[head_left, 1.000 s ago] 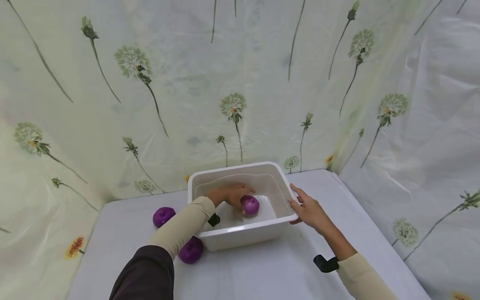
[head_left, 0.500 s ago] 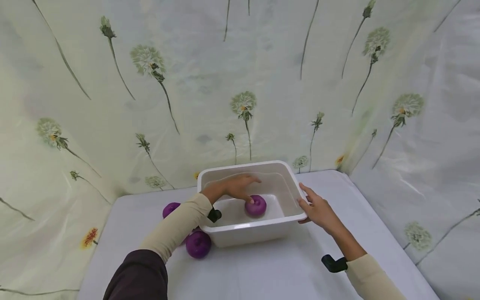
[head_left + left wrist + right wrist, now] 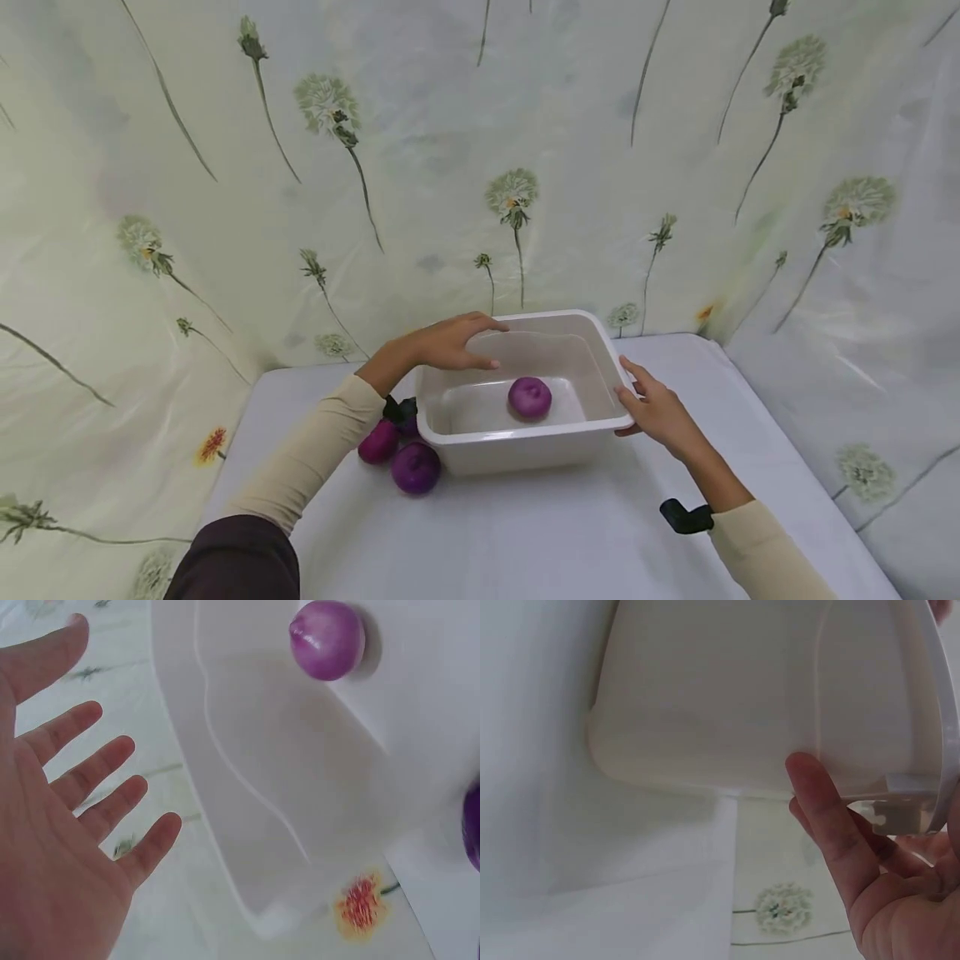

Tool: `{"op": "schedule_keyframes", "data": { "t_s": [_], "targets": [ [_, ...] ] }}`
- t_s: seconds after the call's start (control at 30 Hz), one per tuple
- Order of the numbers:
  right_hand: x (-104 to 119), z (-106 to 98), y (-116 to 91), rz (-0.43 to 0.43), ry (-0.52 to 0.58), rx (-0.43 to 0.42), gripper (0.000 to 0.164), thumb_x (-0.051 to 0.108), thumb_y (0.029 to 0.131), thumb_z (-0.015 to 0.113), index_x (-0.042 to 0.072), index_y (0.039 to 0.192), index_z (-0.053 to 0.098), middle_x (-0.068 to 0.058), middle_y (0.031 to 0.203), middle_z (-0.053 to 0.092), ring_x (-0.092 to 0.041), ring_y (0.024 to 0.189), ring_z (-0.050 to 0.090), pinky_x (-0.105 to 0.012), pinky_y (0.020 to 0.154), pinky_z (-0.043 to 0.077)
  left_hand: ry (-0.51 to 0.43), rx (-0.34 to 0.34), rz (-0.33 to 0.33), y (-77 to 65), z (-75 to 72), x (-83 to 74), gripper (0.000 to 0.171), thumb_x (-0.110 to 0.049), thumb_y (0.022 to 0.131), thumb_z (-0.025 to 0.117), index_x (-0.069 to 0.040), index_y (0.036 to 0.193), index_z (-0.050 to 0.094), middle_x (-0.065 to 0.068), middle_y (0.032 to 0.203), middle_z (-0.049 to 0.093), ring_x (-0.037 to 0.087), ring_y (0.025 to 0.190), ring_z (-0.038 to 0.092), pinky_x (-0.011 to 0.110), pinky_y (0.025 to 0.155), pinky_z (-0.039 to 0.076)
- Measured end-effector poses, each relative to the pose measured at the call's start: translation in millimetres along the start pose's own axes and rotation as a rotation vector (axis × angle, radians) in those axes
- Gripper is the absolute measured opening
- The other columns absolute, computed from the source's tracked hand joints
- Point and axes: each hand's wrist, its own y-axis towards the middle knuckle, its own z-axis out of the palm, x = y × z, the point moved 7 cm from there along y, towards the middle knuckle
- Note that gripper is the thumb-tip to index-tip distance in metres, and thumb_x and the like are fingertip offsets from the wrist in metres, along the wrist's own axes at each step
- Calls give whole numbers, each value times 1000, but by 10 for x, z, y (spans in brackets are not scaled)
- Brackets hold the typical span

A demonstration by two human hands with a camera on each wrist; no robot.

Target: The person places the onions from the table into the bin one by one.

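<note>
One purple onion [image 3: 529, 398] lies on the floor of a white plastic tub [image 3: 525, 457]. My left hand [image 3: 450, 342] is over the tub's back left part, holding nothing. Its fingers are spread in the left wrist view, apart from the onion [image 3: 328, 640]. My right hand [image 3: 660, 412] grips the tub's right end by the rim; in the right wrist view its fingers [image 3: 829, 814] lie against the outer wall. Outside the tub's left end sit a dark purple onion [image 3: 416, 468] and a redder one [image 3: 378, 442]. Behind them another onion [image 3: 408, 423] is partly hidden by the black wrist camera.
The tub stands on a table with a white cloth [image 3: 525, 533]. Right behind the table hangs a sheet [image 3: 420, 167] printed with dandelions, which continues along both sides. A black wrist camera [image 3: 686, 517] sticks out from my right wrist.
My left hand has let go of the onion in the tub and moved up and left. The onion stays on the tub floor. My right hand keeps its hold while the head view shifts.
</note>
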Motion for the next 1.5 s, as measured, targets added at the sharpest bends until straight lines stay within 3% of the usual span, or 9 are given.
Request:
{"op": "schedule_keyframes", "data": {
  "t_s": [0.23, 0.47, 0.73, 1.0, 1.2, 1.5],
  "targets": [
    [25, -35, 47, -9, 6, 0, 69, 27, 106, 50, 17, 162, 12, -39, 139, 47, -30, 88, 73, -44, 69, 62, -87, -135, -73, -464, -270, 161, 65, -46, 96, 63, -19, 152, 42, 5, 156, 40, 24, 146, 36, 50, 117, 34],
    [17, 25, 71, -27, 24, 16, 68, 28, 106, 49, 17, 162, 11, -40, 141, 45, -30, 88, 73, -40, 65, 62, -169, -260, -127, -987, -316, 419, 63, -41, 97, 64, -20, 152, 41, 5, 157, 39, 26, 148, 33, 55, 118, 31],
    [-13, 41, 49, -11, 7, 30, 70, 33, 106, 47, 18, 162, 7, -40, 144, 41, -31, 89, 74, -42, 68, 62, -214, -293, -202, -1452, -119, 641, 65, -40, 96, 65, -18, 152, 41, 10, 155, 42, 30, 147, 34, 57, 117, 31],
    [23, 72, 71, -1, -14, 41, 71, 37, 107, 45, 18, 162, 6, -40, 143, 42, -30, 85, 75, -46, 73, 62, -249, -332, -268, -1784, 79, 764, 65, -38, 95, 67, -19, 152, 41, 10, 156, 39, 33, 146, 35, 58, 115, 33],
    [23, 62, 64, -1, -29, 39, 71, 41, 106, 43, 19, 162, 5, -39, 143, 42, -27, 80, 75, -53, 81, 59, -231, -360, -284, -1905, 257, 783, 68, -40, 93, 69, -15, 150, 44, 10, 155, 41, 32, 147, 35, 57, 117, 31],
    [56, 77, 60, -14, 6, 51, 71, 38, 107, 44, 18, 162, 5, -41, 142, 41, -31, 80, 75, -47, 74, 61, -171, -385, -285, -2027, 561, 743, 74, -39, 91, 72, -7, 150, 42, 13, 154, 42, 32, 145, 36, 54, 118, 30]
  ]
}}
